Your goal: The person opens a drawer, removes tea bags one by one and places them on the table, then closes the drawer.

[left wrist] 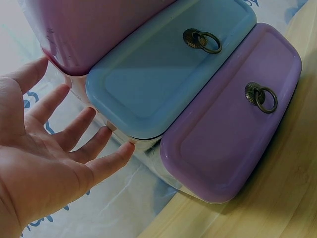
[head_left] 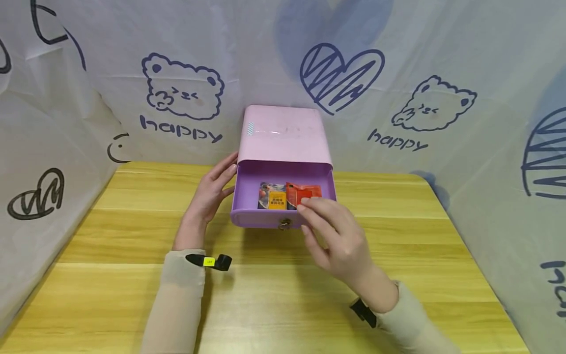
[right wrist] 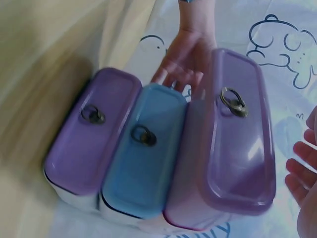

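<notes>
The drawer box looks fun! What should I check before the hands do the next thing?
1. Top drawer pulled out: ok.
2. Blue drawer and lower purple drawer closed: ok.
3. Yellow-and-dark packet and red packet inside the top drawer: ok.
4. Left hand beside the box, not inside the drawer: ok.
5. Right hand clear of the top drawer: not ok, its fingers reach over the front.
6. Right fingertips touching the red packet: cannot tell.

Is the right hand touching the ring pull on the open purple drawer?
Apart. In the head view, bare purple drawer front shows between the ring pull and the right hand; the right wrist view shows a gap too.
</notes>
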{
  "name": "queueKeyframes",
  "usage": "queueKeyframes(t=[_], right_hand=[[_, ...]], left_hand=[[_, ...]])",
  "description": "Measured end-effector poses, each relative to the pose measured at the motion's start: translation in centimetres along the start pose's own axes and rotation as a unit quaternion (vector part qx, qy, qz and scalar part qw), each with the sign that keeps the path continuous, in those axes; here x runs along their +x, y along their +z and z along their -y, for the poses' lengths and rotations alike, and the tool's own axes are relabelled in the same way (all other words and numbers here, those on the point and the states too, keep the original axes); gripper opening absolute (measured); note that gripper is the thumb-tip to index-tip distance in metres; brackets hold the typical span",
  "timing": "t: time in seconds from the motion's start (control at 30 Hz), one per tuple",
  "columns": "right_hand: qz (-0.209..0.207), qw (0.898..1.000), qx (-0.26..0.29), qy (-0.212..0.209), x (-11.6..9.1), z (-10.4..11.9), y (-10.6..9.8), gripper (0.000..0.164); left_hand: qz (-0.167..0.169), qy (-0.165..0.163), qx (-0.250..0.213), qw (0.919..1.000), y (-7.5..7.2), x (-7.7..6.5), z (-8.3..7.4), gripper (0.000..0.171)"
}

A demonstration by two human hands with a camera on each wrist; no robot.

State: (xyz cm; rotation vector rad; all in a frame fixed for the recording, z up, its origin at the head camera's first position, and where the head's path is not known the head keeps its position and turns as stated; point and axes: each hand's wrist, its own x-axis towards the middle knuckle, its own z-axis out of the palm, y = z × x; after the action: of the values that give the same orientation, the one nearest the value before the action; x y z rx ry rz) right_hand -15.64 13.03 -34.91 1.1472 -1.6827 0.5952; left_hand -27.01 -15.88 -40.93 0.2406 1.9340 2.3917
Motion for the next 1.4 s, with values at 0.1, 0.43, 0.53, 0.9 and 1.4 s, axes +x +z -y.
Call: queueKeyframes(t=[0.1, 0.43, 0.53, 0.9, 1.4], right_hand=[[0.036, 0.999, -0.008, 0.025, 0.5, -0.7, -0.6, 0.031], [0.227, 0.966, -0.037, 0.119, 1.8, -3.1, -2.2, 0.038], [0.287, 0.946, -0.05, 0.14, 2.5, -3.8, -2.5, 0.036], [0.429, 0.881, -0.01, 0.199, 5.3, -6.5, -2.5, 0.043], [0.569, 0.8, 0.069, 0.176, 6.8, -8.7, -0.1, 0.038]], left_hand=[[0.002, 0.003, 0.004, 1.0, 0.0, 0.1, -0.1, 0.056], [0.005, 0.0, 0.005, 1.0, 0.1, 0.1, 0.0, 0.056], [0.004, 0.001, 0.003, 1.0, 0.2, 0.0, 0.0, 0.055], [0.004, 0.001, 0.007, 1.0, 0.2, 0.0, 0.1, 0.056], [0.0, 0.004, 0.009, 1.0, 0.0, -0.1, 0.0, 0.056]])
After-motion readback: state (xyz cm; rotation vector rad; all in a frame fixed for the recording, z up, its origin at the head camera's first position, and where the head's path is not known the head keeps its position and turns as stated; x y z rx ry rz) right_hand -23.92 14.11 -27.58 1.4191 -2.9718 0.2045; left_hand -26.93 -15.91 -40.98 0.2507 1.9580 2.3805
